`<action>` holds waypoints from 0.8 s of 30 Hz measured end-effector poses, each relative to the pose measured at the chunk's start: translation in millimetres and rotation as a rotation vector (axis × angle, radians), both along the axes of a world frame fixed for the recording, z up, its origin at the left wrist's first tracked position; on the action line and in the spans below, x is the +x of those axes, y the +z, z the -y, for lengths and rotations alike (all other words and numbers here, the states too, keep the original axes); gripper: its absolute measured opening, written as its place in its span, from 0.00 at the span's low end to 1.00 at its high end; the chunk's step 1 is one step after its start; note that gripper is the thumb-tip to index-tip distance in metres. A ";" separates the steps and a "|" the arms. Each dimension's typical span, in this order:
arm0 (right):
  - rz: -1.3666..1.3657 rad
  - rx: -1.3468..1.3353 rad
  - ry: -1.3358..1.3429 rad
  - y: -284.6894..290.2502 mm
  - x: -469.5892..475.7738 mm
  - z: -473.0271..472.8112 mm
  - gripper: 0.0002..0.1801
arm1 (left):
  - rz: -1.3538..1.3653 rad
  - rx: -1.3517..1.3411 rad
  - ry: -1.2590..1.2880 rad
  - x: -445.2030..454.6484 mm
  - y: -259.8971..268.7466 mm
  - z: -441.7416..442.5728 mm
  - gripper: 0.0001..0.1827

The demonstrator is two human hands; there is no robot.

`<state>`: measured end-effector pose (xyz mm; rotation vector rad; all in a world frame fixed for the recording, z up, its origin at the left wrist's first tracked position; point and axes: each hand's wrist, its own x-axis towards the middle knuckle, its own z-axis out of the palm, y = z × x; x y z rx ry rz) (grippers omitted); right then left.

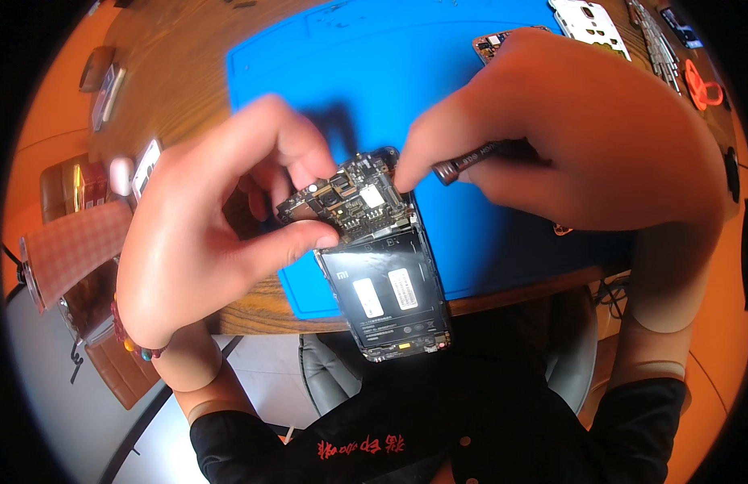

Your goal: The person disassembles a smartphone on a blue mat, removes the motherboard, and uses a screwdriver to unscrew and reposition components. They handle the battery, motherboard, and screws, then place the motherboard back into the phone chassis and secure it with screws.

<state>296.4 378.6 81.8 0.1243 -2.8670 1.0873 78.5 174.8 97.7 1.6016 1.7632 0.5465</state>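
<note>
My left hand (210, 206) pinches the left edge of a smartphone's circuit board (356, 202) between thumb and fingers. The board lies tilted over the top end of an opened Xiaomi phone body (437, 290), whose black battery (383, 290) with white labels is exposed below it. My right hand (531, 133) holds a dark screwdriver (465, 166) across the palm, its round end sticking out at the left. The right index fingertip rests at the board's right edge, by a connector. The phone's lower end reaches over the table edge. The left fingers partly hide the board's left end.
A blue work mat (350, 66) lies on the wooden table (168, 72). At the upper right are another phone's board (489, 43), a white phone frame (592, 27), a row of metal tools (658, 48) and an orange-red looped object (701, 88). A checkered box-like thing (77, 251) stands left.
</note>
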 end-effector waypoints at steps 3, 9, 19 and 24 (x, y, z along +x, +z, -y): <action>0.021 0.005 0.034 17.5 7.4 -1.0 0.22 | -0.010 0.009 -0.009 -2.1 -0.1 -0.6 0.26; 0.051 -0.100 0.136 0.9 -0.4 -12.1 0.28 | -0.007 0.032 -0.025 -5.5 -3.5 -2.2 0.25; 0.151 -0.023 0.155 25.9 -13.7 0.4 0.32 | -0.051 0.070 -0.062 -11.7 -7.8 -5.0 0.23; 0.191 0.038 0.139 21.5 -6.5 -0.8 0.34 | -0.014 0.051 -0.031 -10.6 -6.7 -4.2 0.21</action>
